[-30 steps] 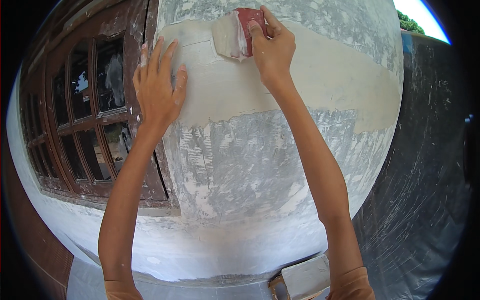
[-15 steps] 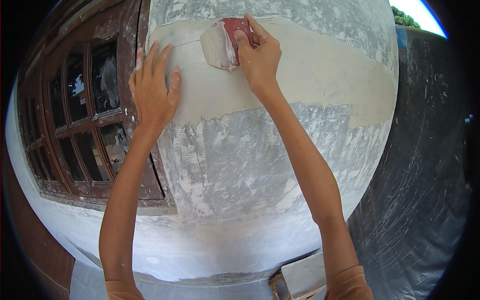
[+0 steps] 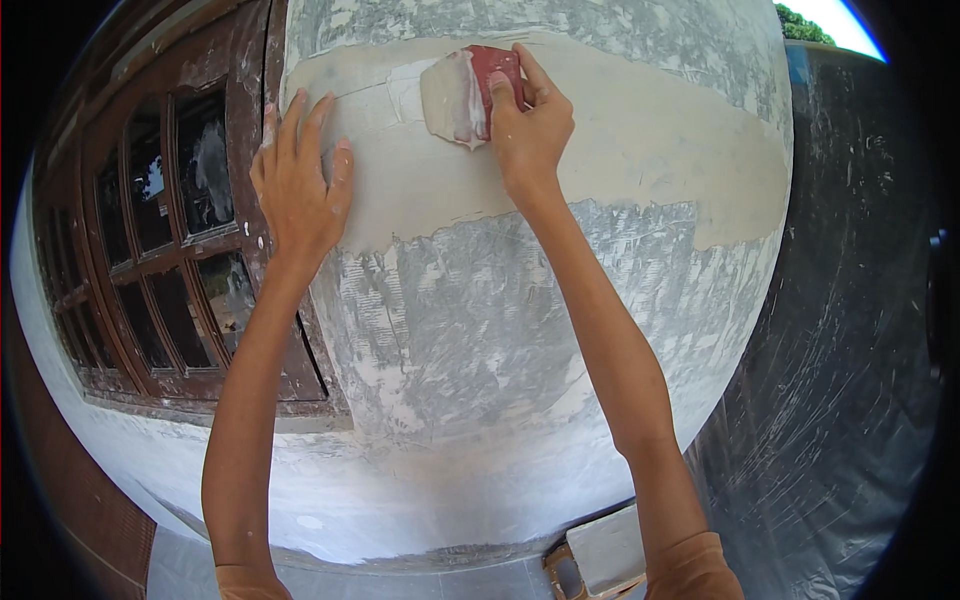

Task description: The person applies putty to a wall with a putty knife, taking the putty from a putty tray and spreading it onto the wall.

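I first checked the lower edge of the head view, where I recorded a pale grey, flat-topped, box-like object (image 3: 608, 548) with a brown side and an opening in it. The right forearm and the view's edge cut it off, so I could not say with confidence whether it was a container or what it held.

I found the dark red, flat, paste-laden scraper (image 3: 497, 66) in the right hand (image 3: 535, 125), which pinched its right side, thumb on the face. Thick cream-coloured paste (image 3: 446, 98) covered its left part.

The scraper stood to the right of the left hand (image 3: 298, 200), well apart from it and higher up. I noted the left hand with fingers spread and pointing upward, beside the brown wooden paned window (image 3: 180, 252).

Behind the scraper, a broad smooth cream band (image 3: 640, 140) crossed the mottled grey-and-white wall (image 3: 480, 310). A whiter patch (image 3: 405, 92) showed just left of the scraper.
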Action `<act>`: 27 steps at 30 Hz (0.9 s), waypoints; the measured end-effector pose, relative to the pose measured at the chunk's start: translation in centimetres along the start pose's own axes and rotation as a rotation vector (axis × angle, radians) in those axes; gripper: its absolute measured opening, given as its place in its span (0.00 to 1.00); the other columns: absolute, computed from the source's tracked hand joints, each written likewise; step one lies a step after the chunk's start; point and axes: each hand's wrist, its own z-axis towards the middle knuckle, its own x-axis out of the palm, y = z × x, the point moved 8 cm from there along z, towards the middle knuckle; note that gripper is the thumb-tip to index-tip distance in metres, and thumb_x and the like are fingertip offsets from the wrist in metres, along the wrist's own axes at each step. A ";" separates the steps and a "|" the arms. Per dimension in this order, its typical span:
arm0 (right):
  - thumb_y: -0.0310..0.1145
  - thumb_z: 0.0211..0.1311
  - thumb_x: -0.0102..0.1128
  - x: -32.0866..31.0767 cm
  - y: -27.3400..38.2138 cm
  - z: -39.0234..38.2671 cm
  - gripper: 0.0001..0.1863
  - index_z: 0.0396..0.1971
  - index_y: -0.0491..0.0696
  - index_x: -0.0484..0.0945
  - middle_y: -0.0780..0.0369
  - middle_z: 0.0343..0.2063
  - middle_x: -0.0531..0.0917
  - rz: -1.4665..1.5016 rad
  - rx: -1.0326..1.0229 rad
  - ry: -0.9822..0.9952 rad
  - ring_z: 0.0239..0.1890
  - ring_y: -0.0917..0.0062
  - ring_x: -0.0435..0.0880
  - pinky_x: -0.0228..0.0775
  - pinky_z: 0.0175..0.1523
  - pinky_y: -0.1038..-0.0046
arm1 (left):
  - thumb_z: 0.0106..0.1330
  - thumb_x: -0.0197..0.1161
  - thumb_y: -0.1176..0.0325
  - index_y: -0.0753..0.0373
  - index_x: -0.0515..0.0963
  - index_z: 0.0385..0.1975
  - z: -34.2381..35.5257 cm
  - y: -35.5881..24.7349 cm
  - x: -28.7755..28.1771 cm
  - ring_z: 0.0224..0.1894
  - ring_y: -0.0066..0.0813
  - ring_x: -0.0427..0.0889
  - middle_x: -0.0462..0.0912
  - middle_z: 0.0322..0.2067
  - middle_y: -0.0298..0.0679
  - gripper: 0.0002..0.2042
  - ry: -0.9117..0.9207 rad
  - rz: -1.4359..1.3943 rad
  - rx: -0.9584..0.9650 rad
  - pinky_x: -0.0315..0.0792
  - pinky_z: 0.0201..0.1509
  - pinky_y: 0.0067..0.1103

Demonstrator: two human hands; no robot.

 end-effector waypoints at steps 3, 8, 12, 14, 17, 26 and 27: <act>0.25 0.65 0.56 -5.8 -1.3 0.9 0.22 0.59 0.38 0.74 0.50 0.43 0.85 0.033 0.141 -0.195 0.44 0.72 0.85 0.74 0.53 0.72 | 0.73 0.47 0.53 0.50 0.67 0.66 0.0 0.4 -0.4 0.74 0.49 0.52 0.62 0.70 0.40 0.24 0.008 0.036 0.024 0.47 0.72 0.42; 0.25 0.64 0.56 -2.9 -0.2 0.5 0.22 0.58 0.38 0.74 0.50 0.44 0.85 0.118 0.067 -0.133 0.43 0.72 0.85 0.73 0.55 0.72 | 0.72 0.48 0.52 0.50 0.68 0.66 0.6 0.1 -0.7 0.74 0.49 0.53 0.62 0.69 0.40 0.24 -0.030 0.003 0.019 0.47 0.71 0.43; 0.28 0.61 0.60 1.8 0.2 -0.4 0.23 0.56 0.38 0.76 0.48 0.45 0.85 0.102 0.045 0.088 0.44 0.70 0.85 0.72 0.56 0.72 | 0.72 0.48 0.52 0.51 0.68 0.66 0.2 -0.6 -0.2 0.74 0.48 0.53 0.63 0.69 0.40 0.24 0.004 -0.009 -0.017 0.47 0.71 0.43; 0.27 0.62 0.59 -1.4 -1.0 0.8 0.22 0.56 0.38 0.76 0.49 0.45 0.85 0.015 0.070 -0.076 0.44 0.70 0.85 0.73 0.55 0.72 | 0.72 0.48 0.53 0.51 0.68 0.66 0.0 -0.8 -0.8 0.74 0.48 0.53 0.63 0.69 0.40 0.24 -0.002 -0.005 0.039 0.47 0.71 0.43; 0.25 0.64 0.58 -7.2 -1.4 2.0 0.22 0.59 0.40 0.74 0.52 0.45 0.85 0.018 0.070 -0.276 0.42 0.75 0.85 0.76 0.49 0.74 | 0.72 0.48 0.53 0.51 0.68 0.65 0.0 0.3 -1.5 0.74 0.48 0.53 0.63 0.69 0.40 0.23 -0.007 0.014 0.025 0.47 0.71 0.43; 0.26 0.61 0.60 2.0 0.1 1.6 0.21 0.55 0.37 0.77 0.48 0.45 0.85 0.111 0.027 0.035 0.48 0.67 0.85 0.71 0.58 0.72 | 0.69 0.52 0.57 0.50 0.70 0.63 -0.2 -0.3 -0.7 0.72 0.49 0.55 0.65 0.67 0.40 0.22 -0.005 -0.017 0.005 0.48 0.70 0.44; 0.26 0.62 0.59 0.2 -0.8 2.3 0.22 0.56 0.37 0.76 0.48 0.44 0.85 0.071 0.034 -0.054 0.47 0.68 0.86 0.72 0.56 0.73 | 0.69 0.52 0.57 0.50 0.70 0.63 -0.3 -0.2 -0.9 0.72 0.49 0.55 0.65 0.67 0.40 0.22 -0.007 -0.015 0.005 0.48 0.70 0.44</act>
